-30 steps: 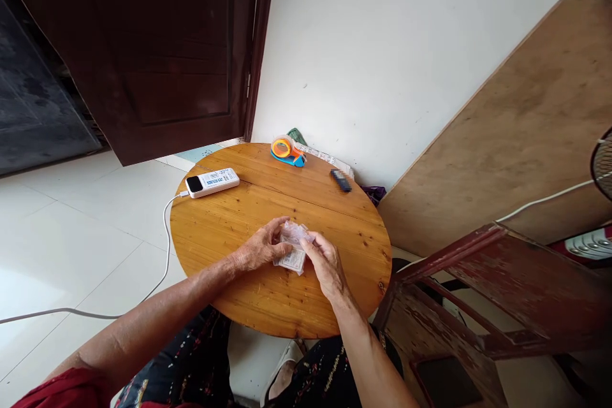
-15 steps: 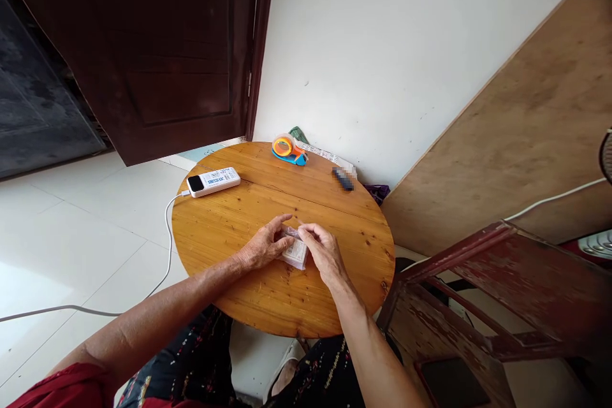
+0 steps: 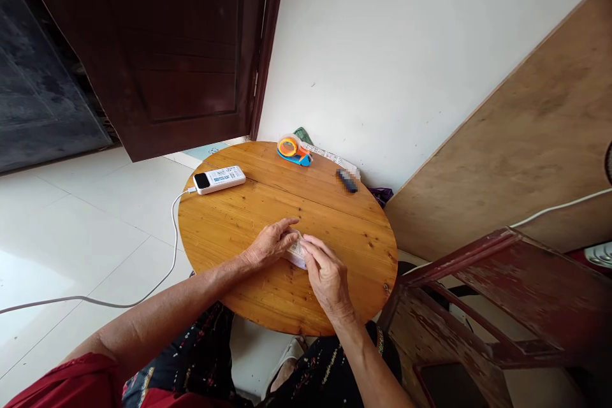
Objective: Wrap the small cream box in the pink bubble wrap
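A small pale box in what looks like clear plastic wrap lies low over the wooden table. Its printed upper face is partly covered by both hands. My left hand holds the box from its left side, thumb over the top and index finger stretched past the far edge. My right hand is closed at the box's right side, thumb and fingertips pressed together on the wrap. What exactly lies between those fingertips is too small to make out fully.
The round wooden table carries a white power bank with a plugged-in cable, an orange and blue tape dispenser and a blurred dark object. Paper lies by the wall. A worn red wooden chair stands right.
My right hand has slid from the box's far edge down over its right side, covering more of the top. My left hand stays on the box. The view has shifted slightly.
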`<action>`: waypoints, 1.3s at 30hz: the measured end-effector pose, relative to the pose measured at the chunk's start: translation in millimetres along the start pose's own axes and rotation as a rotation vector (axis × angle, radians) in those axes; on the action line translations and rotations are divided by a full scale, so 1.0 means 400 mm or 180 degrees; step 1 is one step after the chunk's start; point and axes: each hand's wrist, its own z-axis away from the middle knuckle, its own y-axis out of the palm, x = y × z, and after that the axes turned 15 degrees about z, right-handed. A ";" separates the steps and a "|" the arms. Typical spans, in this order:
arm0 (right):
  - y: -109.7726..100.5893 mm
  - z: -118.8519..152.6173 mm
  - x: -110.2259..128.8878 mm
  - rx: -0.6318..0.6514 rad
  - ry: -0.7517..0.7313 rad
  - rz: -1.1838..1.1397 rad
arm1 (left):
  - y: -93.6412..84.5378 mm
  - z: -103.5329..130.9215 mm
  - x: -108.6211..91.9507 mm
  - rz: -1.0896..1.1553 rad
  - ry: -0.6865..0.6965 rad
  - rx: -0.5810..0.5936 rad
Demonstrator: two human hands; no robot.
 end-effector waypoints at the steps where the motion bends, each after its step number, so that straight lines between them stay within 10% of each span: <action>1: -0.005 0.006 0.000 0.0009 -0.0161 0.0214 | -0.004 0.001 0.000 0.0041 0.0000 0.0032; 10: -0.021 0.016 0.004 0.0206 -0.0626 0.1509 | -0.021 0.009 0.004 0.0260 -0.0083 0.0096; 39: -0.050 0.017 0.002 -0.0345 -0.0081 0.0828 | -0.012 0.027 0.008 0.0601 0.0063 0.0105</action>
